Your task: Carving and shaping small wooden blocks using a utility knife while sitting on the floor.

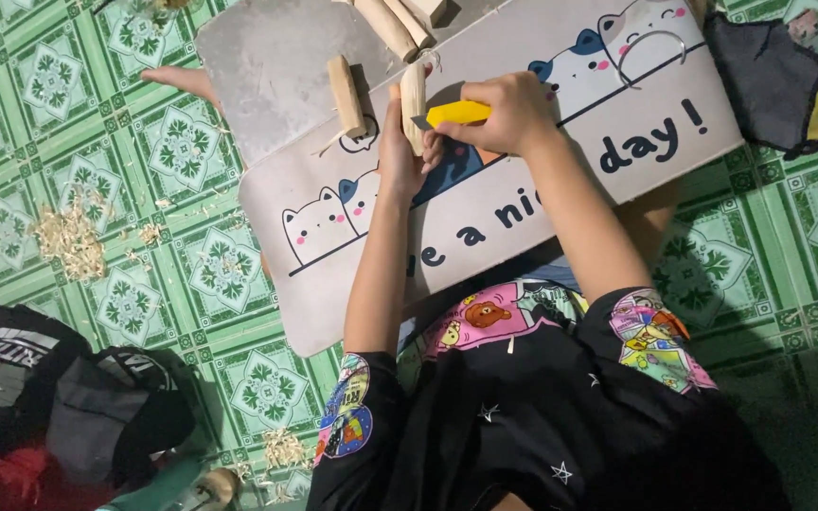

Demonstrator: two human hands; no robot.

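The left hand (398, 151) closes around a short, pale, whittled wooden stick (414, 102), holding it upright on end against a grey rectangular mat printed with cartoon cats (352, 274). The right hand (508, 112) grips a yellow-handled utility knife (456, 114), fingers wrapped tight over the handle, with the small grey blade touching the stick's right side. Both hands sit near the middle of the mat, which lies across the person's lap and out over the green patterned tile floor (191, 274).

Just left of the held stick, a second pale wooden stick (345, 93) lies on the mat. At the far edge, a few more pale wooden sticks (400, 24) lie bunched together on a plain grey sheet (267, 66) that overlaps the far left end of the mat. A bare foot (180, 79) pokes out from beneath this sheet on the left.

A pile of light wood shavings (68, 237) lies on the tiles at far left, with smaller scatterings near it. At the near left sits a heap of black and red fabric (59, 407). A dark cloth with a yellow edge (773, 80) lies at the far right.
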